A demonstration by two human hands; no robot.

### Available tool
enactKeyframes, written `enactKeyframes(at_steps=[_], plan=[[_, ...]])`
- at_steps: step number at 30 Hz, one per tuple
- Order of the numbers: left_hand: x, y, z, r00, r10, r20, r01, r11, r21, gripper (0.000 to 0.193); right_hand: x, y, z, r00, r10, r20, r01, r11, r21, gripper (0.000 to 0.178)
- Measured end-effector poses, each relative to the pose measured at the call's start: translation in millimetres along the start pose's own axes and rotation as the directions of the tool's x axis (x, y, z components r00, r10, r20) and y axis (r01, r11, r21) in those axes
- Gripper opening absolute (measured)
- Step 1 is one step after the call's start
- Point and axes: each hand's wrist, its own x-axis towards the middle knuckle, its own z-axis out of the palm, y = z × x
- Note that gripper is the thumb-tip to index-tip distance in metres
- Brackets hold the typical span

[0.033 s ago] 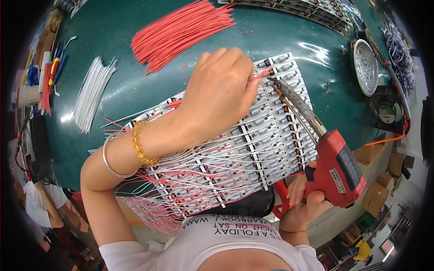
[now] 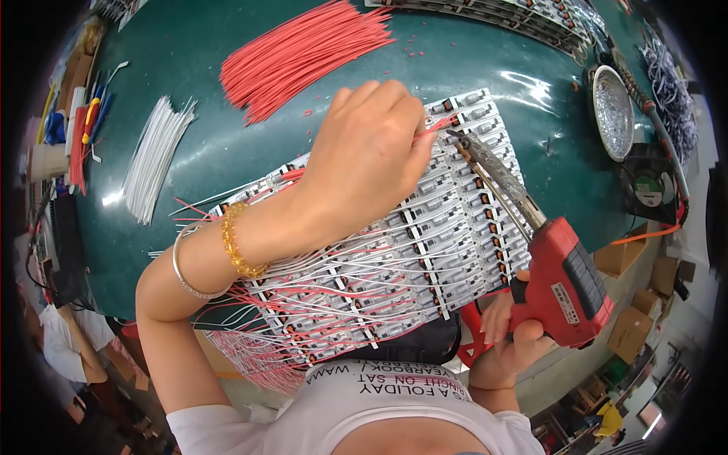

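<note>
My left hand (image 2: 364, 155) is closed over the upper part of a panel of small circuit boards (image 2: 485, 197), pinching red wires (image 2: 440, 127) whose ends stick out past the fingers. In my right hand (image 2: 512, 334) is a red and black soldering gun (image 2: 565, 284), gripped by its handle. Its dark tip (image 2: 459, 136) points up and left, close to the red wire ends; whether they touch I cannot tell. Many white and red wires (image 2: 341, 265) run leftward off the boards, under my left forearm and over the panel's near left edge.
On the green table (image 2: 197, 45) lie a bundle of red wires (image 2: 303, 57) and a smaller bundle of white wires (image 2: 158, 159). A metal dish (image 2: 613, 114) and a black fan (image 2: 650, 182) are at the right. More board panels (image 2: 508, 19) stand at the back. Hand tools (image 2: 92, 114) are at the left.
</note>
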Motion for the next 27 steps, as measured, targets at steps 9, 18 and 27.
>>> enactKeyframes(at_steps=[9, 18, 27], plan=[[6, -4, -12, 0.989, 0.106, -0.105, -0.104, 0.994, 0.026, 0.009, -2, -2, -4, 1.0, -0.011, 0.003, 0.011, 0.998, 0.058, 0.081], [-7, 18, -25, 0.973, -0.161, 0.163, 0.167, 0.986, -0.023, 0.016, -13, -3, -15, 0.999, 0.047, -0.013, -0.044, 0.981, 0.186, 0.082], [-6, 8, -24, 0.971, -0.141, 0.191, 0.157, 0.985, -0.071, 0.018, -7, -3, -9, 0.989, 0.12, 0.081, -0.128, 0.986, 0.106, 0.083]])
